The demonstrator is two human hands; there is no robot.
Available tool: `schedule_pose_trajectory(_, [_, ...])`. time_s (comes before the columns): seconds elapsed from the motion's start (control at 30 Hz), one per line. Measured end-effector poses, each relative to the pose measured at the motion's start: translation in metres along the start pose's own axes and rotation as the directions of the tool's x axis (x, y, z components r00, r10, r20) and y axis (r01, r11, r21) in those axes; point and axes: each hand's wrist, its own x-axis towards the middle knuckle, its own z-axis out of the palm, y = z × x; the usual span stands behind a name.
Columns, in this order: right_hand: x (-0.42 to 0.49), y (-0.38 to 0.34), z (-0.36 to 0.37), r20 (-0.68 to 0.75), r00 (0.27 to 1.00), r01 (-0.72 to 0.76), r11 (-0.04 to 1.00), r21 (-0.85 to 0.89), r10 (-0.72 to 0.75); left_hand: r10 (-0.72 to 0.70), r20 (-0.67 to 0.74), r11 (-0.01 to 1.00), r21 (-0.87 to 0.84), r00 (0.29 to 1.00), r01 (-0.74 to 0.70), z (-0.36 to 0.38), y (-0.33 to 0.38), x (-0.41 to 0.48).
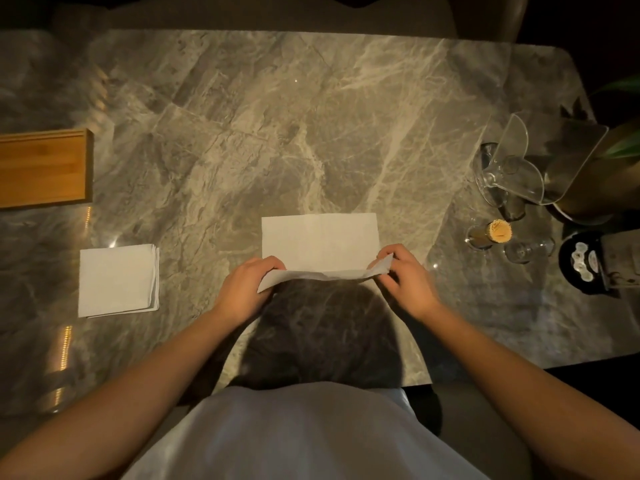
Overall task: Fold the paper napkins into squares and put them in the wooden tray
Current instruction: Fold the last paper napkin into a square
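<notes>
A white paper napkin (318,240) lies spread on the marble table (277,133) in front of me. Its near edge is lifted off the table. My left hand (247,289) pinches the near left corner, and my right hand (405,275) pinches the near right corner. A stack of square white napkins (117,280) rests to the left, apart from both hands. The wooden tray (45,168) sits at the far left edge of the view, and the part I can see holds nothing.
At the right stand a clear acrylic holder (540,157), glasses (526,249), a jar of toothpicks (497,232) and a dark round container (585,261). A plant's leaves (623,147) reach in from the right. The table's near edge runs just before my torso.
</notes>
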Motion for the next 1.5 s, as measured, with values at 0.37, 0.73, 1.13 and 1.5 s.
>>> schedule_pose_trajectory(0.37, [0.007, 0.005, 0.008, -0.086, 0.967, -0.231, 0.967, 0.105, 0.241, -0.275, -0.146, 0.960, -0.093, 0.950, 0.264, 0.010, -0.004, 0.004])
schedule_pose_trajectory(0.73, [0.009, 0.003, 0.008, -0.102, 0.949, -0.290, 0.953, 0.091, 0.298, -0.230, -0.129, 0.956, 0.157, 0.965, 0.249, 0.008, -0.005, 0.004])
schedule_pose_trajectory(1.13, [0.002, -0.001, 0.015, -0.119, 0.955, -0.273, 0.962, 0.016, 0.273, -0.262, -0.102, 0.936, 0.214, 0.960, 0.279, 0.012, -0.002, 0.004])
schedule_pose_trajectory(1.5, [0.002, -0.009, 0.012, -0.230, 0.920, -0.289, 0.946, 0.145, 0.316, -0.211, -0.228, 0.958, 0.142, 0.951, 0.247, 0.011, -0.003, -0.004])
